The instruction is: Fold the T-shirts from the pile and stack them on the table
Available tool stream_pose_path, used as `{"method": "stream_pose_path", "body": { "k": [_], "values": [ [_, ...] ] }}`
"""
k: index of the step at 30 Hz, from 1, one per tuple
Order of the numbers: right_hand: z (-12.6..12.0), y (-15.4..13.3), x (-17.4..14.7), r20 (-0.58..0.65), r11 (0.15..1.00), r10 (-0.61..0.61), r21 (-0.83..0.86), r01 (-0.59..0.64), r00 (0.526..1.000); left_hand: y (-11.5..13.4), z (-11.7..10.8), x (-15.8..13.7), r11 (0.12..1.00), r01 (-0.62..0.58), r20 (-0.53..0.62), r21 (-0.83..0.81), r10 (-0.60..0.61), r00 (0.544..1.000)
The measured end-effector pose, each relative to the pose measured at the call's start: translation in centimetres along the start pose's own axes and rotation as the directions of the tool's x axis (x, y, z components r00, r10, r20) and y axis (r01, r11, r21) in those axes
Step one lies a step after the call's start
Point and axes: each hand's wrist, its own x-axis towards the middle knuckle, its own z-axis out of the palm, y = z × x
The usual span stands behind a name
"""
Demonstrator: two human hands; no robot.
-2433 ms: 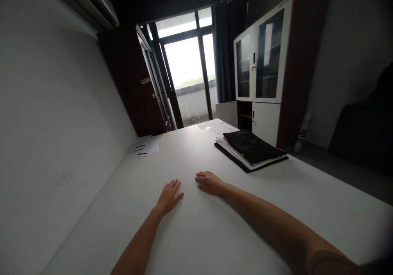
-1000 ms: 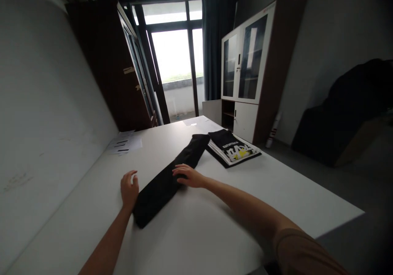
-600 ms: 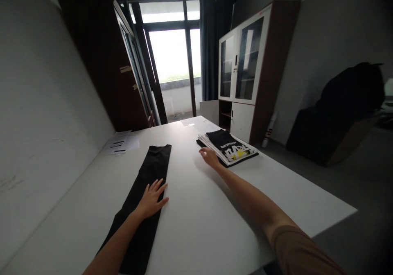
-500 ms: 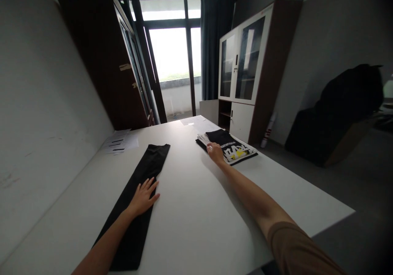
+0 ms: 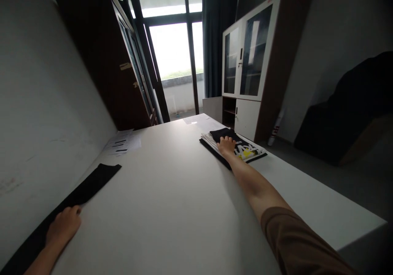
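A long strip of black folded cloth [image 5: 89,187], shaped like trousers folded lengthwise, lies along the left side of the table. My left hand [image 5: 64,224] is closed on its right edge, fingers curled and thumb in front. Farther off on the right, a stack of folded clothes [image 5: 256,154] has a black T-shirt on top with white lettering and a yellow print. Lighter folded cloth shows at the stack's left side. My right hand [image 5: 226,145] rests on top of this stack, palm down and fingers spread, not gripping it.
The white table [image 5: 166,193] borders a wall on the left. Printed papers [image 5: 124,142] lie at its far left, and another sheet [image 5: 196,120] at the far end. A glass-door cabinet [image 5: 245,70] stands beyond the right edge, with a dark covered shape [image 5: 346,111] beside it.
My left hand has gone from lying flat on the black cloth to gripping it, and the cloth has shifted left. My right hand has moved from the stack's left edge onto its top.
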Motion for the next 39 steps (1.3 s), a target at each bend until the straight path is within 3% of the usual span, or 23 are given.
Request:
{"method": "stream_pose_path", "body": {
  "k": [5,8,9,11,14,16,18,20,22,24,26,28,30,32,34,35,37,39],
  "values": [
    [-1.4,-1.0,2.2,-0.046,0.987,0.111,0.125,-0.105,0.993,3.1,1.5,1.7,0.968,-0.203,0.017,-0.146,0.208,0.978],
    [-2.6,-4.1,3.0,-0.078,0.977,0.142,0.173,-0.127,0.987,5.4,2.4,3.3,0.933,-0.204,-0.039,-0.296,0.202,0.979],
    [-2.8,-5.8,2.9,-0.083,0.977,0.111,0.190,-0.094,0.990,6.1,2.7,3.8,0.922,-0.182,-0.053,-0.341,0.174,0.983],
    [-2.9,-9.8,1.8,-0.092,0.942,-0.106,0.311,0.129,0.990,7.2,3.2,4.6,0.885,-0.133,-0.067,-0.447,0.116,0.991],
    [-2.2,-15.8,-2.5,-0.022,0.849,-0.368,0.399,0.346,0.929,8.4,3.4,5.5,0.766,-0.024,-0.026,-0.642,0.010,1.000],
    [-1.7,-18.6,-6.8,0.035,0.616,-0.669,0.585,0.527,0.743,8.9,2.9,5.8,0.658,0.028,-0.010,-0.752,-0.054,0.999],
    [-1.6,-20.4,-11.5,0.053,0.393,-0.843,0.738,0.548,0.535,9.5,1.8,5.9,0.583,0.008,-0.038,-0.812,-0.066,0.997],
    [-1.7,-21.4,-15.9,0.054,0.228,-0.941,0.832,0.506,0.334,10.4,0.3,5.9,0.588,-0.033,-0.090,-0.808,-0.068,0.994],
    [-1.8,-21.8,-19.2,0.043,0.099,-0.990,0.890,0.444,0.135,11.9,-1.4,5.4,0.663,-0.056,-0.143,-0.747,-0.078,0.987],
    [-1.8,-21.7,-21.3,0.030,0.052,-0.998,0.915,0.399,0.060,14.5,-2.8,4.3,0.720,-0.133,-0.204,-0.681,-0.013,0.979],
    [-1.6,-21.4,-22.0,0.061,0.094,-0.993,0.921,0.377,0.097,18.0,-3.6,2.4,0.698,-0.323,-0.258,-0.640,0.201,0.945],
    [-1.2,-20.7,-21.7,0.130,0.201,-0.968,0.914,0.351,0.217,22.3,-3.9,-0.1,0.622,-0.520,-0.287,-0.585,0.441,0.850],
    [-0.6,-19.7,-20.4,0.182,0.319,-0.893,0.900,0.296,0.411,27.1,-3.9,-2.7,0.531,-0.646,-0.303,-0.548,0.594,0.745],
    [0.1,-18.6,-18.5,0.181,0.404,-0.750,0.887,0.223,0.636,32.2,-3.7,-4.7,0.501,-0.705,-0.307,-0.502,0.658,0.687],
    [0.9,-17.0,-16.3,0.141,0.463,-0.567,0.869,0.172,0.812,37.2,-3.6,-5.7,0.561,-0.704,-0.276,-0.435,0.661,0.698],
    [1.3,-16.1,-15.1,0.117,0.503,-0.483,0.848,0.165,0.868,39.4,-3.5,-5.8,0.604,-0.683,-0.254,-0.410,0.644,0.722],
    [1.9,-13.8,-13.0,0.073,0.627,-0.359,0.757,0.182,0.930,43.0,-3.4,-5.3,0.681,-0.623,-0.183,-0.386,0.605,0.775],
    [2.4,-11.4,-11.4,0.033,0.762,-0.308,0.608,0.225,0.951,45.0,-3.2,-4.2,0.738,-0.562,-0.127,-0.373,0.560,0.819]
  ]
}}
